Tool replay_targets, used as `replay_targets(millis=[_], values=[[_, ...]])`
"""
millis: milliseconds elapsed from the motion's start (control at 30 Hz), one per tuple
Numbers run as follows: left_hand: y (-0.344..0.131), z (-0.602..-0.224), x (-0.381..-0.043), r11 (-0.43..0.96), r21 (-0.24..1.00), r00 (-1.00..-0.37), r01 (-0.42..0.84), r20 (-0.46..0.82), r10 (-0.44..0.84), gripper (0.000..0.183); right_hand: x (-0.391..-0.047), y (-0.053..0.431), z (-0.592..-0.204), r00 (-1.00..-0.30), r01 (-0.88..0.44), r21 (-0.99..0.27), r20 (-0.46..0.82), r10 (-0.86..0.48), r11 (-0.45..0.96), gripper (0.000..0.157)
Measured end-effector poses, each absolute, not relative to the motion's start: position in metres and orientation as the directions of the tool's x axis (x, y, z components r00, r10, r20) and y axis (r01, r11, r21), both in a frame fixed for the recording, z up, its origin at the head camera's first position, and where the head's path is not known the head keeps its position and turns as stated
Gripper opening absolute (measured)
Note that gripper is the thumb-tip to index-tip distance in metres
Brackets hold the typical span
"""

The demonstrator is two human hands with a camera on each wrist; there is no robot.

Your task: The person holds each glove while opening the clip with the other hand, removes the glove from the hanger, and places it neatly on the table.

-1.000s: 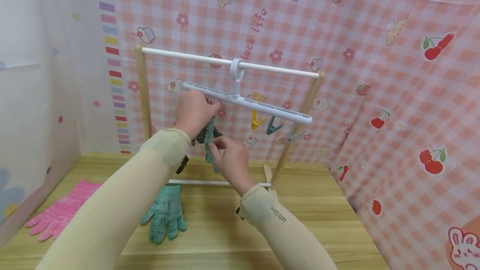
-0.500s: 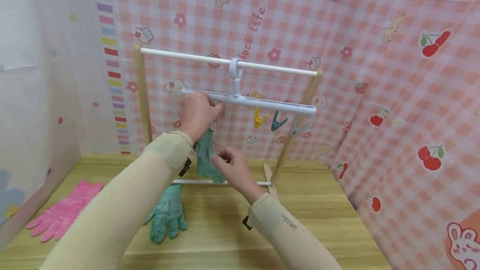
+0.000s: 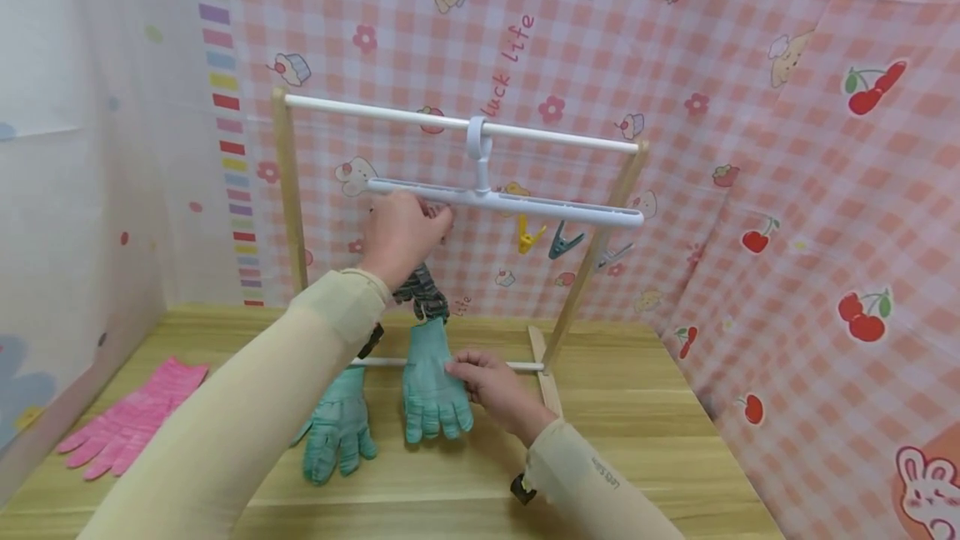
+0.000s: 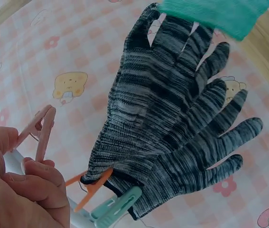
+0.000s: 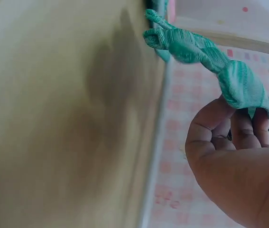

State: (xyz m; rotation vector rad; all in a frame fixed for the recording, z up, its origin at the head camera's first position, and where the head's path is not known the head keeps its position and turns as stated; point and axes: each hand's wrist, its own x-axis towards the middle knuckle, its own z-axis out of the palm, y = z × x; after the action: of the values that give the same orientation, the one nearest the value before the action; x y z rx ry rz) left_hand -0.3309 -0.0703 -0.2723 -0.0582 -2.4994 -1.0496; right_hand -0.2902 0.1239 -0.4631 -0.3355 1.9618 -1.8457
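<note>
My left hand (image 3: 401, 236) is up at the left part of the white hanger (image 3: 562, 211). In the left wrist view its thumb and fingers pinch a pink clothespin (image 4: 40, 130). Beside it, black-and-grey striped gloves (image 4: 139, 104) hang overlapping, held at the cuffs by an orange clothespin (image 4: 94, 190) and a teal clothespin (image 4: 117, 209). Lower down, my right hand (image 3: 498, 390) grips a green glove (image 3: 433, 382) by its edge, fingers of the glove hanging downward. In the right wrist view that glove looks folded and twisted. Another green glove (image 3: 337, 427) lies on the table.
A pink glove (image 3: 138, 419) lies at the table's left. The hanger hooks over the top rod (image 3: 555, 133) of a wooden-sided rack (image 3: 288, 190). Yellow (image 3: 527, 236), blue-grey (image 3: 564, 242) and light grey (image 3: 615, 255) clothespins hang on its right half. Patterned cloth stands behind.
My right hand has moved down and right, carrying the green glove away from the left hand; the glove has spread out. The left hand stays near the hanger, which has swung slightly.
</note>
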Motion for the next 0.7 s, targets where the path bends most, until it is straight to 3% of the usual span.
replay_targets(millis=[133,300,533,700], values=[[-0.071,-0.275,-0.331,0.734,0.645,-0.906,0.212,0.411,-0.098,0.048,-0.287,0.118,-0.474,-0.849,0.185,-0.978,-0.207,-0.486,0.093,0.012],[-0.074,-0.278,-0.329,0.742,0.618,-0.897,0.259,0.438,-0.052,0.055,-0.287,0.109,-0.488,-0.861,0.159,-0.959,-0.250,-0.443,0.234,0.019],[-0.086,-0.293,-0.308,0.767,0.567,-0.908,0.301,0.417,0.047,0.047,-0.284,0.101,-0.501,-0.948,-0.017,-0.830,-0.163,-0.272,0.558,0.017],[-0.098,-0.320,-0.278,0.761,0.537,-0.913,0.364,0.368,0.178,0.039,-0.284,0.097,-0.496,-0.961,-0.075,-0.728,-0.129,-0.243,0.681,0.017]])
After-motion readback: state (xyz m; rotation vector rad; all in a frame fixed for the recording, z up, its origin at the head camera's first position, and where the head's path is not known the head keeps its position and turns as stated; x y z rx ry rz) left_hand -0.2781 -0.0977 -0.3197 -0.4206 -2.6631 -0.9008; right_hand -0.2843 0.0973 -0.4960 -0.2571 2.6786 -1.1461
